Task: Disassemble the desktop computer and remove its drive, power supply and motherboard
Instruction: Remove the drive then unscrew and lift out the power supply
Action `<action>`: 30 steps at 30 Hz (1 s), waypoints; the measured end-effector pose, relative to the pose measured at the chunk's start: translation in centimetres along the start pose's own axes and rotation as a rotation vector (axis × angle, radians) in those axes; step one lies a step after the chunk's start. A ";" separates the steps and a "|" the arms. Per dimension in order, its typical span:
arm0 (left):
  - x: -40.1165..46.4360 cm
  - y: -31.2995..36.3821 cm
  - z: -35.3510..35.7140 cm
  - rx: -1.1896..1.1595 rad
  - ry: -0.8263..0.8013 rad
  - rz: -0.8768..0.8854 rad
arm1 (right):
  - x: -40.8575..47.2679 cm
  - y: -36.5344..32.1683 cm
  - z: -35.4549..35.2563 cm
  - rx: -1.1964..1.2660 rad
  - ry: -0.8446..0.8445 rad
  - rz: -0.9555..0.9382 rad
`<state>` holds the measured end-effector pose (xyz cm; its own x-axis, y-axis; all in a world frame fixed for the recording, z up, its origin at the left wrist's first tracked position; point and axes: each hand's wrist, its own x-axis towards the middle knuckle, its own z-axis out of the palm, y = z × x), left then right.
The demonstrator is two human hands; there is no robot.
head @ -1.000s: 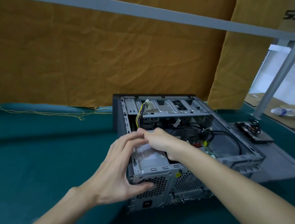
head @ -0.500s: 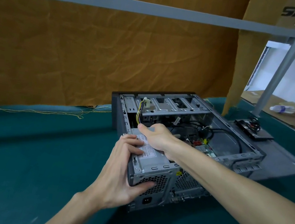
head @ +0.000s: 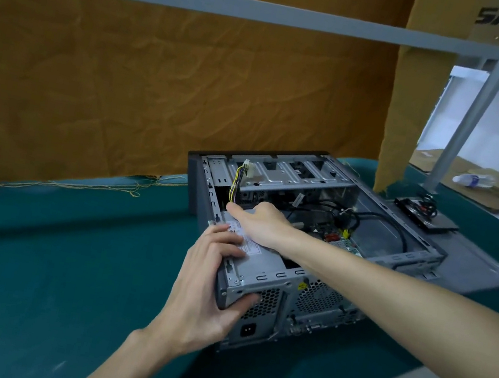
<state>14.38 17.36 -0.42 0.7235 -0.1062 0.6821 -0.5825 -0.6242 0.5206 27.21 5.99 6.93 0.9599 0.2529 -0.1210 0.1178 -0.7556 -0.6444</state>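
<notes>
Head view, item by item: your left hand (head: 209, 284) grips the near corner of the power supply (head: 256, 267), fingers (head: 225, 244) curled over its labelled top and thumb pressed on the perforated rear face beside the mains socket; your right hand (head: 263, 224) lies on the far end of the same unit, thumb stretched toward the wire bundle (head: 238, 180), its fingers dropping out of sight behind the unit, so you cannot tell how far they curl or what they have hold of. The power supply sits under both palms in the rear corner of the open computer case (head: 308, 241), not yet lifted clear, as far as can be told. Beyond your right fingertips: the bare metal drive cage (head: 290, 175) with a yellow-and-black bundle ending in a white plug. To the right of your right wrist: black cables (head: 378, 220) looped above the motherboard (head: 338, 241), which lies in the case floor. Well away from both hands, past the case: a removed drive (head: 425, 215) lying on the grey side panel (head: 473, 262) on the green table (head: 33, 251). Progress, by judgement: panel off and drive out; power supply in hand but apparently still in place, possibly still cabled; motherboard untouched and left for last
</notes>
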 end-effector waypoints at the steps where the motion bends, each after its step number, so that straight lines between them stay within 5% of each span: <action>1: 0.0 0.1 -0.3 -0.009 -0.021 -0.016 | 0.1 0.1 0.1 -0.011 0.012 -0.010; 6: 1.0 0.4 -1.8 -0.241 0.053 -0.120 | 0.3 0.8 0.3 0.018 0.065 -0.081; 10: 4.2 -0.9 -1.3 -0.252 0.257 -0.379 | 0.5 0.2 0.2 0.022 0.064 -0.120; 15: 6.8 -3.1 0.0 -0.418 0.238 -0.727 | 0.6 0.7 0.4 0.016 0.089 -0.159; 30: 6.4 -3.6 0.2 -0.434 0.243 -0.737 | 3.2 0.6 0.2 -0.025 0.102 -0.168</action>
<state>21.22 18.77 1.97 0.9001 0.4045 0.1616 -0.1247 -0.1160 0.9854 30.33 6.41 6.02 0.9469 0.3149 0.0643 0.2832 -0.7230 -0.6301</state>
